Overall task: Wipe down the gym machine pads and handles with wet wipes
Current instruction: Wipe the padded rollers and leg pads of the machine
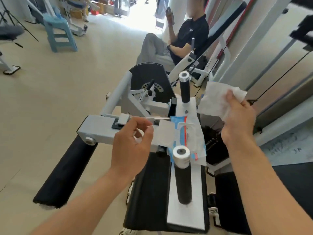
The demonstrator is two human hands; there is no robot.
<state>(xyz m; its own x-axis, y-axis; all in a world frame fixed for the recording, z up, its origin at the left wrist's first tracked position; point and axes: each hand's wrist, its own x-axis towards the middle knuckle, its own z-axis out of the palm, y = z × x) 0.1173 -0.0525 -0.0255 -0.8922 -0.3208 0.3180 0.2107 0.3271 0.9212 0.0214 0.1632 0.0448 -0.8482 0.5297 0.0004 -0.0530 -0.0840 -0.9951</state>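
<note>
My right hand (237,119) holds a white wet wipe (216,99) up in the air, to the right of the far black handle (184,89). A blue and white wipes pack (191,133) lies on the machine's white plate (186,216), between the far handle and the near upright handle (183,177). My left hand (133,143) has its fingers curled and pinches the left edge of the pack's clear flap (165,134). A long black roller pad (66,172) lies at the lower left. The black seat pad (147,192) lies under the plate.
A person sits on another machine (189,61) just behind, holding a phone. A weight stack frame and cables (271,68) stand close on the right. A blue stool (59,34) and a tripod (10,16) stand on the open floor at the far left.
</note>
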